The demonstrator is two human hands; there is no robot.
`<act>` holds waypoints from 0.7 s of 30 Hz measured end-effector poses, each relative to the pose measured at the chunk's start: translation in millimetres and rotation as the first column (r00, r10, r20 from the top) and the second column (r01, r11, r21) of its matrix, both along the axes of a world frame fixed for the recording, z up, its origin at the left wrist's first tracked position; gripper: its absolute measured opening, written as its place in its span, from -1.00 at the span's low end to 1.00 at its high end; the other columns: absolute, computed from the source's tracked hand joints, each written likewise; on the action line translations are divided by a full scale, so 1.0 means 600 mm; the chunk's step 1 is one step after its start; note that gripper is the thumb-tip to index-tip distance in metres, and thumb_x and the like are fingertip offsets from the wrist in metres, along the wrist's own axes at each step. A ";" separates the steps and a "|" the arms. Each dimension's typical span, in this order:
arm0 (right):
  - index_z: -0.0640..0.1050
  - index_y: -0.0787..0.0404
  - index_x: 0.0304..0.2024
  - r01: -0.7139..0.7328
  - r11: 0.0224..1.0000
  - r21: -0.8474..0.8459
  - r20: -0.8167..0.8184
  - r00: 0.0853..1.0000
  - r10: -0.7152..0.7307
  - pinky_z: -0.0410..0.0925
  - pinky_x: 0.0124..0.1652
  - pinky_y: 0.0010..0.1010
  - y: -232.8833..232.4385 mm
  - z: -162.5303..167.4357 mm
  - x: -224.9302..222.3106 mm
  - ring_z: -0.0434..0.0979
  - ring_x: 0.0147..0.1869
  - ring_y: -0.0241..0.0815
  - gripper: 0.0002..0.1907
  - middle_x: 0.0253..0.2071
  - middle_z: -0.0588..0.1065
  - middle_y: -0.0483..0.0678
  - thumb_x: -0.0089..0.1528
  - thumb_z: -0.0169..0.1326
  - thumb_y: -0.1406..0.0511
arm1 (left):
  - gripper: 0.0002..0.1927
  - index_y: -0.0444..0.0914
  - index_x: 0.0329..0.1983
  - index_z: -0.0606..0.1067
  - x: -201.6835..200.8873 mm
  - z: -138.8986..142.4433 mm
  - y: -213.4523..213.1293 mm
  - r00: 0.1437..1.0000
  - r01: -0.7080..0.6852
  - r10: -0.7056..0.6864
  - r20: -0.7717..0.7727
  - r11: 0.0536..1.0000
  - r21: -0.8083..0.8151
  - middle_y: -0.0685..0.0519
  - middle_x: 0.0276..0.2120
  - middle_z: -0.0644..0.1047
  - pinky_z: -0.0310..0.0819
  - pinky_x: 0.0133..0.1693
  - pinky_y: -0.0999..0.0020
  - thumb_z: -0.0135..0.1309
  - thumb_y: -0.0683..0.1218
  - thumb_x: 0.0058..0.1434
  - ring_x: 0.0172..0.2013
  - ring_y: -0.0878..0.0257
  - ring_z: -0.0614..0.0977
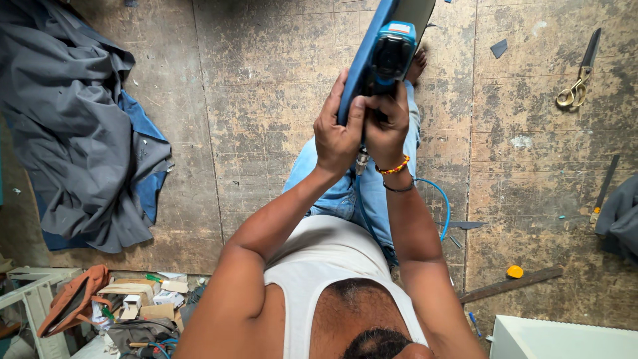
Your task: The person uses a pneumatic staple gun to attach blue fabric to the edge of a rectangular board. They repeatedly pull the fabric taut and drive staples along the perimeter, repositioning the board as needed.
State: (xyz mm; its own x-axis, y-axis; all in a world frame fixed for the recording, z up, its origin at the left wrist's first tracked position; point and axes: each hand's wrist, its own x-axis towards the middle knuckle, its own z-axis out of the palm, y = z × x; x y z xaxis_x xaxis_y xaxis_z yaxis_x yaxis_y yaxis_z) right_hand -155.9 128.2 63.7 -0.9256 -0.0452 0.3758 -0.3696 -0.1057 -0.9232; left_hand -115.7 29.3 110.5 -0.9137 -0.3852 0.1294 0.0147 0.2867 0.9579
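I look straight down at a worn wooden floor. My left hand [337,129] grips the edge of a blue panel [369,46] that stands up towards me. My right hand [387,123] is closed around the handle of a blue pneumatic staple gun [391,54], whose nose is pressed against the panel's edge. A blue air hose [441,203] runs from the gun's base down past my jeans-clad leg [345,193]. An orange bead bracelet sits on my right wrist. My bare foot [418,64] shows beyond the panel.
A heap of grey and blue fabric [86,126] lies at the left. Scissors [579,76] rest at the upper right, a flat tool [603,189] at the right. A wooden strip [512,284], a yellow object [514,271], a white box [565,338] and cluttered boxes [133,299] lie near me.
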 end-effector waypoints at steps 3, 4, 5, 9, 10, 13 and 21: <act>0.59 0.23 -0.10 -0.009 0.980 0.198 -0.085 0.996 0.027 0.41 0.12 -0.31 0.007 0.016 -0.005 0.51 0.15 -0.02 -0.76 0.08 0.39 0.03 0.26 0.20 0.59 | -0.49 -0.31 0.44 0.33 -0.007 -0.013 -0.004 0.997 -0.044 0.047 -0.059 0.998 0.050 -0.21 0.22 0.56 0.57 0.15 0.28 0.08 -0.08 0.48 0.17 0.05 0.67; 0.61 0.23 -0.08 -0.013 0.954 0.298 -0.109 0.993 0.047 0.41 0.11 -0.28 0.015 0.022 -0.008 0.51 0.15 0.01 -0.74 0.06 0.39 0.03 0.26 0.20 0.60 | -0.49 -0.30 0.44 0.33 -0.009 -0.017 -0.008 0.997 -0.055 0.057 -0.054 0.998 0.044 -0.21 0.20 0.57 0.60 0.12 0.29 0.09 -0.10 0.47 0.14 0.07 0.68; 0.55 0.21 -0.03 -0.083 0.945 0.317 -0.064 0.992 0.109 0.43 0.07 -0.29 0.028 0.029 -0.011 0.52 0.10 0.01 -0.72 0.07 0.38 0.07 0.28 0.17 0.59 | -0.49 -0.30 0.43 0.33 -0.010 -0.019 -0.012 0.996 -0.066 0.068 -0.050 0.997 0.036 -0.20 0.18 0.58 0.62 0.09 0.30 0.10 -0.11 0.46 0.11 0.10 0.70; 0.29 0.19 0.13 -0.237 0.782 0.577 0.064 0.967 0.246 0.44 -0.08 -0.26 0.107 0.058 -0.030 0.54 -0.03 0.04 -0.56 0.03 0.35 0.13 0.34 0.19 0.54 | -0.49 -0.25 0.43 0.36 -0.014 -0.025 -0.028 0.990 -0.112 0.107 -0.088 0.992 -0.062 -0.18 0.17 0.59 0.65 0.06 0.30 0.15 -0.12 0.45 0.09 0.16 0.71; 0.22 0.20 0.16 -0.237 0.693 0.681 0.084 0.965 0.247 0.42 -0.12 -0.25 0.127 0.065 -0.033 0.54 -0.05 0.06 -0.49 0.00 0.35 0.14 0.34 0.22 0.52 | -0.48 -0.24 0.42 0.36 -0.015 -0.026 -0.031 0.990 -0.118 0.113 -0.079 0.991 -0.061 -0.18 0.16 0.59 0.66 0.02 0.31 0.16 -0.13 0.44 0.06 0.17 0.72; 0.14 0.13 0.22 -0.188 0.572 0.799 0.110 0.980 0.168 0.43 -0.15 -0.23 0.169 0.082 -0.045 0.56 -0.09 0.05 -0.42 -0.03 0.42 0.13 0.33 0.17 0.52 | -0.46 -0.22 0.41 0.35 -0.019 -0.029 -0.037 0.992 -0.125 0.125 -0.015 0.992 0.021 -0.17 0.10 0.62 0.69 -0.14 0.35 0.17 -0.13 0.38 -0.10 0.18 0.75; 0.55 0.29 -0.24 -0.292 0.709 0.642 -0.114 0.878 0.465 0.44 -0.29 -0.37 0.202 0.074 -0.044 0.62 -0.29 -0.13 -0.68 -0.33 0.55 0.01 0.09 0.40 0.29 | -0.45 -0.19 0.43 0.36 -0.020 -0.047 -0.039 0.988 -0.144 0.139 -0.072 0.988 -0.062 -0.14 0.07 0.64 0.71 -0.06 0.33 0.21 -0.15 0.39 -0.06 0.16 0.78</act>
